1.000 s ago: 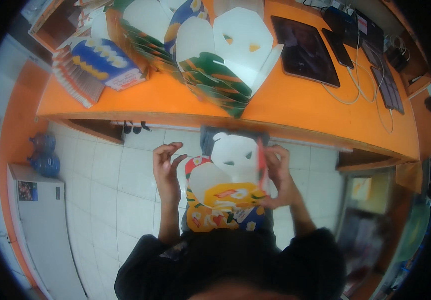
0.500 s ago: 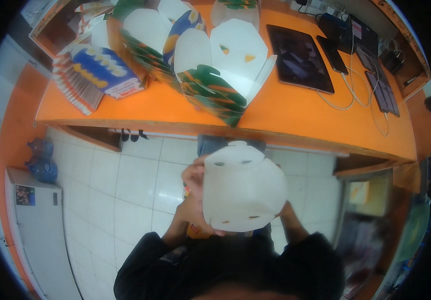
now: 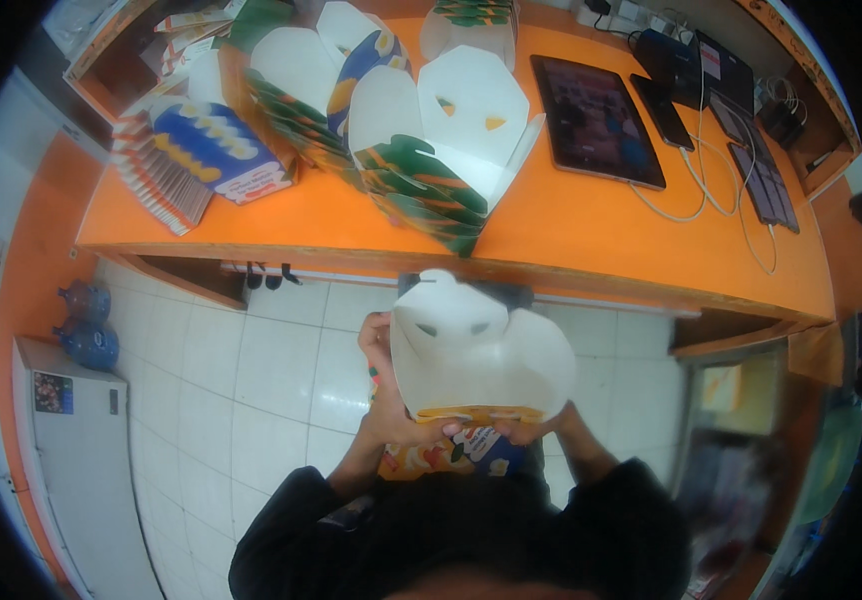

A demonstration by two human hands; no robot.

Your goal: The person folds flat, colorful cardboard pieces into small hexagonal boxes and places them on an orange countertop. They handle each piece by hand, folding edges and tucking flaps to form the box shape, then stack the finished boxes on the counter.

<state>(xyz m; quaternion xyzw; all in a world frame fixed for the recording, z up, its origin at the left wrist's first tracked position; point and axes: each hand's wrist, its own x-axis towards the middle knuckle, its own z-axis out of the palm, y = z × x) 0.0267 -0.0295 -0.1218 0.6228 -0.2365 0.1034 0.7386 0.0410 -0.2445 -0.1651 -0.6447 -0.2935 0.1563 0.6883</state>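
Observation:
Both my hands hold a folding food carton [image 3: 476, 365] in front of my body, white inside, with slotted flaps. My left hand [image 3: 391, 412] wraps its left side, fingers along the far left edge and thumb at the near edge. At the near right corner, my right hand [image 3: 536, 428] grips the same carton, its fingertips pressed on the near flap. A strip of that flap's yellow outer face shows between the two hands. Below it appears a printed surface [image 3: 451, 452] in yellow, white and blue; whether it belongs to the carton I cannot tell.
An orange desk [image 3: 591, 235] lies beyond my hands. On it stand nested green-and-orange cartons [image 3: 426, 185], a stack of flattened blue cartons [image 3: 216, 150], a tablet [image 3: 599, 120], phones with white cables [image 3: 663, 110] and a black device [image 3: 671, 65]. Blue water bottles [image 3: 89, 340] are at the left.
The carton has tilted, and its near flap has bent so the yellow outer face shows. My right hand's fingers have come into sight at the near edge, and the left thumb has moved up.

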